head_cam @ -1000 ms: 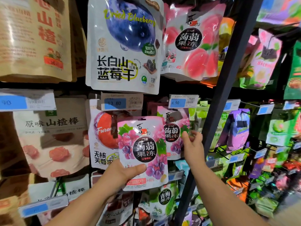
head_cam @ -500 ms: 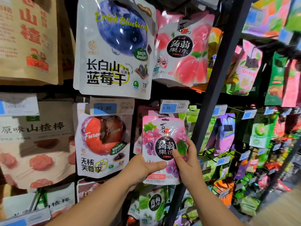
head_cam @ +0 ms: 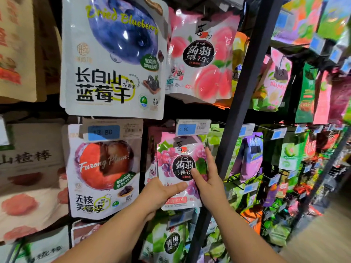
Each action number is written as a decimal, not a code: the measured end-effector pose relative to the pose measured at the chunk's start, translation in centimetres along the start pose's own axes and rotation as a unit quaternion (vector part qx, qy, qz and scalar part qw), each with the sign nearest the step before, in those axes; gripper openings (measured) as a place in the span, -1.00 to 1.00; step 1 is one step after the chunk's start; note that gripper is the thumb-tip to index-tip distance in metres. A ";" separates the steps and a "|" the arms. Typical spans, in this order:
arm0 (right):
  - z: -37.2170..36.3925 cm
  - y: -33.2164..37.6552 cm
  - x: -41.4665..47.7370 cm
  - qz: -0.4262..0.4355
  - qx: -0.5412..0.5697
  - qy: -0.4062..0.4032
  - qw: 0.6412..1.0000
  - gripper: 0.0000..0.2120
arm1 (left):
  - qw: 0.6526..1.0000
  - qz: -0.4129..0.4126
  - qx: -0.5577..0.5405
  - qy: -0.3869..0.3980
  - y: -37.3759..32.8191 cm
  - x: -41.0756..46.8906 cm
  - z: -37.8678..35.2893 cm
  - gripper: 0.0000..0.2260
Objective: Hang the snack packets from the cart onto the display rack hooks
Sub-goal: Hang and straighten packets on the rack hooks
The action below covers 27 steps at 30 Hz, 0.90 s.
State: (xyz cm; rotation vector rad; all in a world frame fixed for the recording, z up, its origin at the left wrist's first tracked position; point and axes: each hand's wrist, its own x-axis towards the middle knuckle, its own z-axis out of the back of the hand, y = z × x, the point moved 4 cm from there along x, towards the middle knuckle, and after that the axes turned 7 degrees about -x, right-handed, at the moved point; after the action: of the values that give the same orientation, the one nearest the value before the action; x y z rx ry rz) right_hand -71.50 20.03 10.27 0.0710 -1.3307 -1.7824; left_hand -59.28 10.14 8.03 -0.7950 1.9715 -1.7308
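Snack packet (head_cam: 178,168) — the pink-and-purple grape jelly pouch — is up at the rack, just under the blue price tag (head_cam: 192,128). The plum bag (head_cam: 104,171) hangs to its left and the black post (head_cam: 243,111) stands close on its right. Your left hand (head_cam: 161,194) grips its lower left corner, thumb laid across the front, the other fingers hidden behind. Your right hand (head_cam: 209,183) is open: fingers (head_cam: 210,158) straight along the right edge, thumb resting on the printed face, steadying rather than clutching.

You look to be seating it on its hook. The hook and the packet's hang hole are hidden behind the tag, so you can't tell from here whether it has caught. Carry the weight from below with the left hand and steer the top with the right. Let go only once you feel it hang by itself. Mind the tag — a careless lift could knock it.

The packet is a glossy soft pouch, upright and facing out. It has a round black label with white characters at its middle, grapes and green leaves around that, and a pale band along the bottom. Film like this probably slips and buckles if squeezed, so hold it lightly.
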 end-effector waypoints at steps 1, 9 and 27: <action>-0.2 0.0 0.3 -0.002 -0.001 0.002 1.000 -0.36 | 1.000 0.000 -0.002 -0.002 0.1 0.2 0.1 -0.92; -2.1 -0.8 2.6 0.001 -0.016 0.036 0.999 -0.44 | 0.995 -0.045 0.057 -0.075 0.2 1.2 0.9 -0.78; -0.3 -6.1 -4.2 -0.024 -0.135 0.019 0.990 -0.52 | 0.979 0.200 -0.004 -0.039 8.5 -1.4 -3.1 -0.56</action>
State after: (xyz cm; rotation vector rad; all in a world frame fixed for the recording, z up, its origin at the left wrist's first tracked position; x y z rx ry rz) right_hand -72.45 22.81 3.49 -0.0133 -1.0579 -1.9765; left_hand -61.48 14.08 0.03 -0.4209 1.9270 -1.4334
